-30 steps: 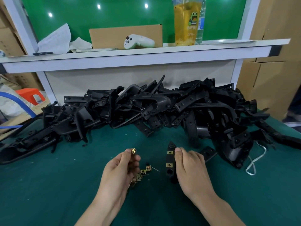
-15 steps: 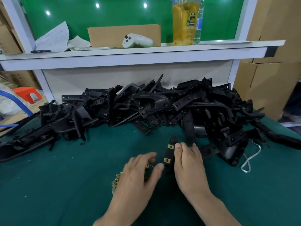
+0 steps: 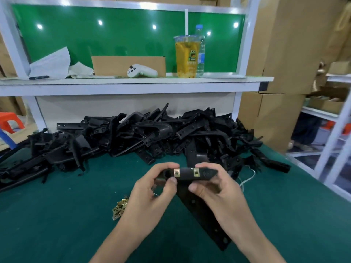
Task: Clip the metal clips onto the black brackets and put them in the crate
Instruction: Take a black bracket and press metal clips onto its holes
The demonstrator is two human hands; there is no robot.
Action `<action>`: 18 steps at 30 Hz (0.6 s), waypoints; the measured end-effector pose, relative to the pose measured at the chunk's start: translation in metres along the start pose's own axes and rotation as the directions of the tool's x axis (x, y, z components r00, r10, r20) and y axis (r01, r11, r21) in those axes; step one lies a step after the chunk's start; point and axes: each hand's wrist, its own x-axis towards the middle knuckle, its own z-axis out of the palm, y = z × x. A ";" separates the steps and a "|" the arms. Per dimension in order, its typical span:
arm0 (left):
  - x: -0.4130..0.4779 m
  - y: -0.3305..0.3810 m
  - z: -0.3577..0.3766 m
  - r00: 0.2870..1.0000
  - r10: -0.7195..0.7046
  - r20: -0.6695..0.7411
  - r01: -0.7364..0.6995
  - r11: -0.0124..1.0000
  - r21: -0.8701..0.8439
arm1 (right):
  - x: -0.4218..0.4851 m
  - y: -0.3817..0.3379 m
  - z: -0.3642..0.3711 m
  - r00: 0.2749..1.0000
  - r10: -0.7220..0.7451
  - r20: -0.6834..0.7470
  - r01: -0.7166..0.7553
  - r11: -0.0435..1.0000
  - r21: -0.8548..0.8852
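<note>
A black bracket [image 3: 187,174] is held level above the green table, its long arm running down toward me between my wrists. Two brass metal clips [image 3: 177,172] sit side by side on its top bar. My left hand [image 3: 152,194] pinches the bar's left end, thumb just under the left clip. My right hand [image 3: 218,188] grips the right end from below. A small heap of loose brass clips [image 3: 119,207] lies on the table left of my left wrist. No crate is in view.
A long pile of black brackets [image 3: 133,137] fills the back of the green table [image 3: 57,215]. Above it a white shelf [image 3: 133,84] carries a cardboard box, a white controller, a yellow drink and a bottle. Cardboard boxes and white racks stand at right.
Both hands have lifted the bracket off the table and turned it level. My left hand left the loose clips and took the bar's left end. The camera tilted up.
</note>
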 end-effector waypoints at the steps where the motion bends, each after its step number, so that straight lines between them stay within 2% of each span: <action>1: -0.002 0.007 0.000 1.000 0.017 0.015 -0.017 1.000 0.002 | -0.004 -0.006 -0.004 1.000 -0.024 -0.010 0.024 1.000 -0.016; 4: -0.010 0.027 0.005 0.996 0.084 0.043 -0.086 0.995 0.047 | -0.014 -0.019 -0.015 0.995 -0.077 -0.056 0.075 0.996 -0.052; 8: -0.016 0.039 0.010 0.990 0.142 0.005 -0.141 0.978 0.156 | -0.026 -0.030 -0.023 0.992 -0.121 -0.040 0.119 0.992 -0.044; 12: -0.020 0.044 0.015 0.980 0.197 -0.020 -0.189 0.959 0.210 | -0.034 -0.034 -0.022 0.990 -0.131 -0.056 0.129 0.991 -0.030; 18: -0.023 0.052 0.019 0.978 0.206 -0.039 -0.191 0.954 0.232 | -0.037 -0.033 -0.020 0.988 -0.113 -0.109 0.105 0.991 -0.079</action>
